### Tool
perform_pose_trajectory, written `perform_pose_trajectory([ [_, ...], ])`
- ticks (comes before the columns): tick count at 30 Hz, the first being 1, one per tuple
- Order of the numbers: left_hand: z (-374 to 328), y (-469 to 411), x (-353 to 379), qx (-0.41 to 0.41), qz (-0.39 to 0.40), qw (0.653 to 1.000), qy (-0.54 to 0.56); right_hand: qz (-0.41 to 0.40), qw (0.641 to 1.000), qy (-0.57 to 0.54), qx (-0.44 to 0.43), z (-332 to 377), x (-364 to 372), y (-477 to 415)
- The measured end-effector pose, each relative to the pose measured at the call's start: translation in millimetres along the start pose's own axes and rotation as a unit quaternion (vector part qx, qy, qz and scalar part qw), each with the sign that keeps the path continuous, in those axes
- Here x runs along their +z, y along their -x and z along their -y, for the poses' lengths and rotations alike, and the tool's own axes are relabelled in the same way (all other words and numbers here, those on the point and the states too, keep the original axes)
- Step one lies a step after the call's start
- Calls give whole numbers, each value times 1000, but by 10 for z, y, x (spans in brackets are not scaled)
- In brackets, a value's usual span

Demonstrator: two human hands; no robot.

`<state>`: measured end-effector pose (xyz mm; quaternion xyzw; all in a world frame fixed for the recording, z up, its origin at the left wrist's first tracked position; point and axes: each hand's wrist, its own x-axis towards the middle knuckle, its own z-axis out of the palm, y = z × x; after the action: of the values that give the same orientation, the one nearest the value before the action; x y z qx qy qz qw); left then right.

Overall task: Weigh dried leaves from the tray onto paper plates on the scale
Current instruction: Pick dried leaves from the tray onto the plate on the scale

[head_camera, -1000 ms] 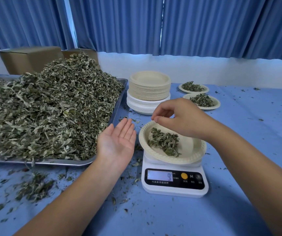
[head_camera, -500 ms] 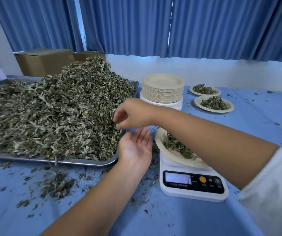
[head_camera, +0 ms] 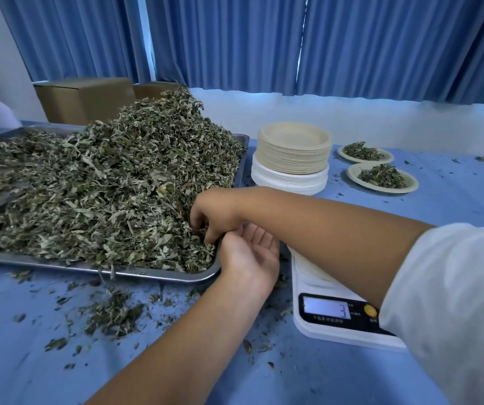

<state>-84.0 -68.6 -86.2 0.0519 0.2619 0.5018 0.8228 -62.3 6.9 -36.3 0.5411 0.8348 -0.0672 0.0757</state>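
A big heap of dried leaves fills a steel tray on the left. My right hand reaches across into the heap's near right corner, fingers curled down and pinching leaves. My left hand lies palm up, fingers relaxed, at the tray's corner just under the right hand. The white scale stands to the right and its display reads 3. My right forearm hides the paper plate on the scale.
A tall stack of paper plates stands behind the scale. Two filled plates lie at the back right. Loose leaf bits litter the blue tablecloth in front of the tray. Cardboard boxes stand behind the tray.
My right hand left the plate on the scale and moved left into the leaf heap, fingers now dug in. My left hand stayed palm up at the tray's corner.
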Motion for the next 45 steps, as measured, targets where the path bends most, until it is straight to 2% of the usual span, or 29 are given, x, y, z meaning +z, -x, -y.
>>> perform_pose_trajectory([
  [7,-15,-32,-1,-12,15,1000,-18,-64,995,-75,-15,-49,-78,131],
  [13,-26,-3,2,-21,18,999,-25,-130,974,-187,-7,-100,-208,207],
  [19,-42,24,26,-20,18,999,-24,-153,959,-241,0,-131,-254,297],
  [25,-44,36,30,-18,27,999,-21,-198,926,-322,3,-241,-313,640],
  [33,-29,37,27,-22,47,998,-26,-269,860,-431,35,-661,-137,1496],
  [40,-29,51,9,-9,53,997,-50,-269,889,-353,112,-846,66,1857],
  [45,-25,45,2,-6,59,996,-61,-174,944,-237,148,-891,93,1889],
])
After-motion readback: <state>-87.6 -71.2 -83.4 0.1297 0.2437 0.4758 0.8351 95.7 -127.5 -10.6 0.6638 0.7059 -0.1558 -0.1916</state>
